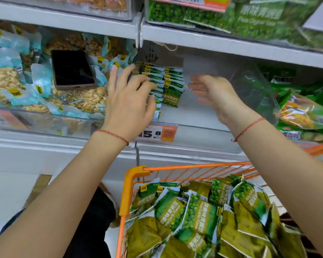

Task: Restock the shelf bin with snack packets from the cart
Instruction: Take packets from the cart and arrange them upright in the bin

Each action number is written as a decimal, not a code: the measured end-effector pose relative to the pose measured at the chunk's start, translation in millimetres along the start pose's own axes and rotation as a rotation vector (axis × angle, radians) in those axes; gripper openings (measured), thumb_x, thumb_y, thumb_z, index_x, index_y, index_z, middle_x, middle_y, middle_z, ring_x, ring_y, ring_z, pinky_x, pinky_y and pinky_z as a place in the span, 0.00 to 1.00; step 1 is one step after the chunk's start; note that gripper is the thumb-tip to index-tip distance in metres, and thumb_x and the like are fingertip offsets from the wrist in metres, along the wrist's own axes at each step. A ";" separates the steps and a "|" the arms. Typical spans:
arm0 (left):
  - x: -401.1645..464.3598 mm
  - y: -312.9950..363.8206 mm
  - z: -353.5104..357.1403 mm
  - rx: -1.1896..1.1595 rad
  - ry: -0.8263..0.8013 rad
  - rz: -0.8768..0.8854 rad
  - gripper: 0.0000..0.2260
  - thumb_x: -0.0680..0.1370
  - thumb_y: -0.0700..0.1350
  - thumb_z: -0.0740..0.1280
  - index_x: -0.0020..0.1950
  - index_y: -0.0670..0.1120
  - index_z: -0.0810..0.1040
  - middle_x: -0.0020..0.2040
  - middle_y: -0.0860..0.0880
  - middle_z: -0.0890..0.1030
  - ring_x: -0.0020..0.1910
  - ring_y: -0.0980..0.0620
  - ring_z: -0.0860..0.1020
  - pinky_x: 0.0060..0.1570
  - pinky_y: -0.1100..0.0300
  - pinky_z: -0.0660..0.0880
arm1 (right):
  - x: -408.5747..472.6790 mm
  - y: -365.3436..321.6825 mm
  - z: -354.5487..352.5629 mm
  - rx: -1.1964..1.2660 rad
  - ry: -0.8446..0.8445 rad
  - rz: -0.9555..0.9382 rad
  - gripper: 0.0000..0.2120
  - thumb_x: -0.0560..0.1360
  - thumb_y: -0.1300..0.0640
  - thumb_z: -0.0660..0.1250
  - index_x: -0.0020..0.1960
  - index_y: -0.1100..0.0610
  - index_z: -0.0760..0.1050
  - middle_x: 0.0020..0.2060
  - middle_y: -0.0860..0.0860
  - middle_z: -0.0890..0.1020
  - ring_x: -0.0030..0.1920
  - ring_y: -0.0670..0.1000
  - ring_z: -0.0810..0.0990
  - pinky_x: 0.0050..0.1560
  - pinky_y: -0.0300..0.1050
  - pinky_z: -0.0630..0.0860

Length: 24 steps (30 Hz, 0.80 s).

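Note:
Green garlic-pea snack packets (pixel 171 86) stand in two rows at the left of a clear shelf bin (pixel 199 116); the bin's right part is bare. My left hand (pixel 129 101) is spread with straight fingers against the front of the left row. My right hand (pixel 213 92) hovers inside the bin to the right of the packets, fingers relaxed and blurred, holding nothing. Below, the orange cart (pixel 131 185) is piled with several more green packets (pixel 194 216).
A dark phone (pixel 73 69) lies on peanut packets (pixel 86 97) in the bin to the left. Green and yellow snack bags (pixel 302 110) fill the bin to the right. An orange price tag (pixel 157 134) hangs on the shelf edge. A higher shelf (pixel 231 45) overhangs the bin.

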<state>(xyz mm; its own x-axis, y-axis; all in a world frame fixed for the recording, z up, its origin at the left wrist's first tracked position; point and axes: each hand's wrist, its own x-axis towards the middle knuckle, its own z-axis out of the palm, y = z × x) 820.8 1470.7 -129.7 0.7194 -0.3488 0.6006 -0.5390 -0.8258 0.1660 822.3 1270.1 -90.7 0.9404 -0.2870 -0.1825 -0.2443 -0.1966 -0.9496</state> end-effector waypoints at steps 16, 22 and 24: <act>-72.3 137.7 -21.6 -0.102 -1.313 0.280 0.25 0.79 0.56 0.61 0.73 0.46 0.65 0.68 0.44 0.72 0.64 0.45 0.72 0.60 0.53 0.71 | -178.1 50.9 -116.3 -0.986 -0.197 0.088 0.07 0.72 0.48 0.72 0.48 0.46 0.76 0.45 0.44 0.82 0.47 0.47 0.79 0.48 0.44 0.74; -90.2 137.7 -8.9 -0.202 -1.322 0.177 0.30 0.73 0.58 0.70 0.72 0.48 0.67 0.68 0.47 0.72 0.64 0.48 0.71 0.59 0.60 0.68 | -187.1 93.6 -116.7 -1.054 -0.223 0.225 0.27 0.75 0.41 0.65 0.70 0.52 0.68 0.65 0.53 0.76 0.65 0.54 0.73 0.60 0.47 0.72; -89.2 129.7 -10.5 -0.311 -1.303 0.081 0.28 0.72 0.57 0.72 0.69 0.49 0.71 0.67 0.49 0.73 0.64 0.49 0.71 0.59 0.62 0.67 | -186.9 96.7 -114.8 -1.056 -0.251 0.254 0.32 0.75 0.38 0.64 0.74 0.51 0.62 0.68 0.52 0.72 0.67 0.55 0.70 0.62 0.48 0.71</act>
<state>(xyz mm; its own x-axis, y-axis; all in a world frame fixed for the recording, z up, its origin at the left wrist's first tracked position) 682.1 1399.4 -153.6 0.4772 -0.7002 -0.5310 -0.5513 -0.7091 0.4396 595.8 1197.2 -119.1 0.8264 -0.2582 -0.5003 -0.4029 -0.8920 -0.2051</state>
